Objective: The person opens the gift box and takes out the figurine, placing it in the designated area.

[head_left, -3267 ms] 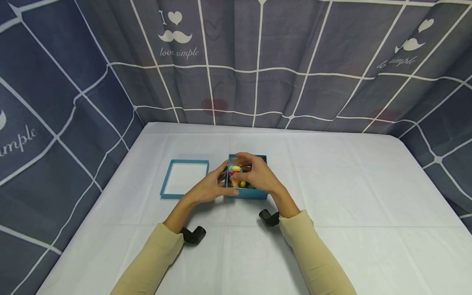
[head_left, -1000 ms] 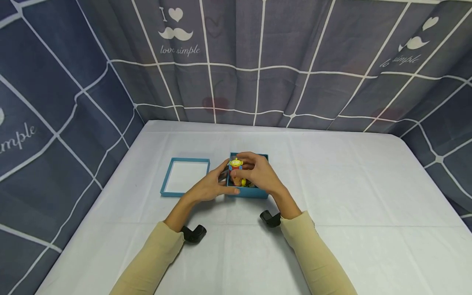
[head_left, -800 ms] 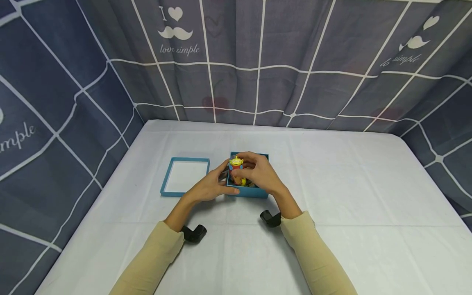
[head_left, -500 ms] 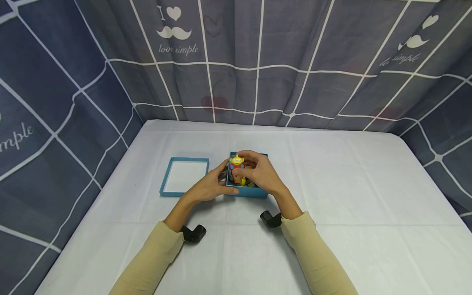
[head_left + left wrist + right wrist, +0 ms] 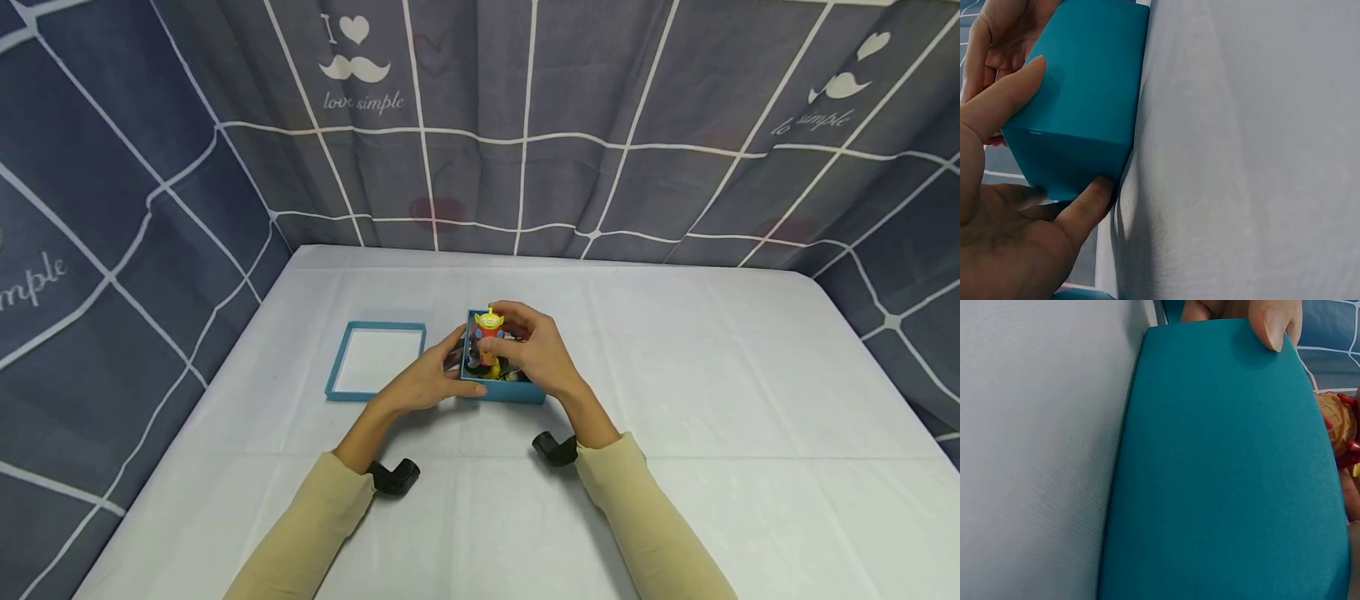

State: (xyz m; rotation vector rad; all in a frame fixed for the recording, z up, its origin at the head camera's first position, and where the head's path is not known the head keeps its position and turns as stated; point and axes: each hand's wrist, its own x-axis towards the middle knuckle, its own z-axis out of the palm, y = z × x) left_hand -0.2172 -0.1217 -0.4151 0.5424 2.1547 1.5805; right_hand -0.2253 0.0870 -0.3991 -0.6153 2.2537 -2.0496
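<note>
A teal box (image 5: 513, 392) without its lid stands near the table's middle, with several small items showing inside. My left hand (image 5: 423, 383) grips its left end. In the left wrist view the thumb lies on the box's long wall (image 5: 1085, 75) and the fingers (image 5: 1088, 209) reach across the short end. Over the box, my right hand (image 5: 538, 350) pinches a toy figure (image 5: 489, 320) with a yellow antennaed head and red body. The figure is upright; its waffle-textured tan part (image 5: 1338, 424) shows past the box edge in the right wrist view.
The teal-rimmed lid (image 5: 378, 360) lies with its white inside up, left of the box. A white cloth (image 5: 712, 375) covers the table. Dark checked curtains (image 5: 480, 125) hang behind and at both sides. Each wrist carries a black camera mount (image 5: 395, 478).
My right hand has lifted the toy figure up and slightly right, so more of its head and body shows. My left hand and the box have stayed in place.
</note>
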